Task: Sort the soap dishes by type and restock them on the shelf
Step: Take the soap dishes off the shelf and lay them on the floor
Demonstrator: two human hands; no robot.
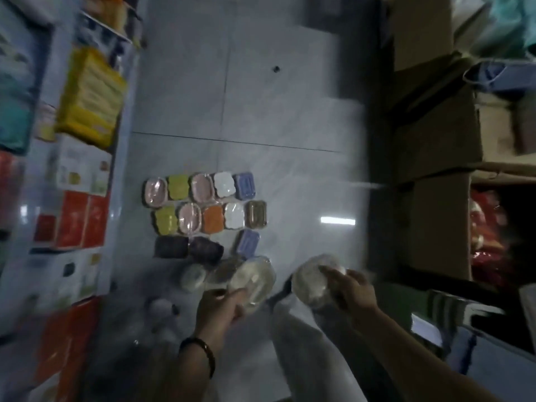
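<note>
Several wrapped soap dishes lie in rows on the pale tiled floor (261,111): pink (156,191), yellow-green (177,186), white (224,184), lilac (245,185), orange (213,218), brown (255,214) and two dark ones (171,246). My left hand (222,307) holds a clear whitish oval soap dish (253,278) just below the rows. My right hand (349,287) grips a second clear whitish soap dish (309,281) to the right of it. More clear dishes (193,275) rest on the floor by my left hand. The frame is blurred.
A shelf unit (72,198) with yellow, white and red boxes runs down the left side. Stacked cardboard boxes (429,140) stand on the right, one holding red packs (490,236). My light trouser leg (304,343) shows between my arms.
</note>
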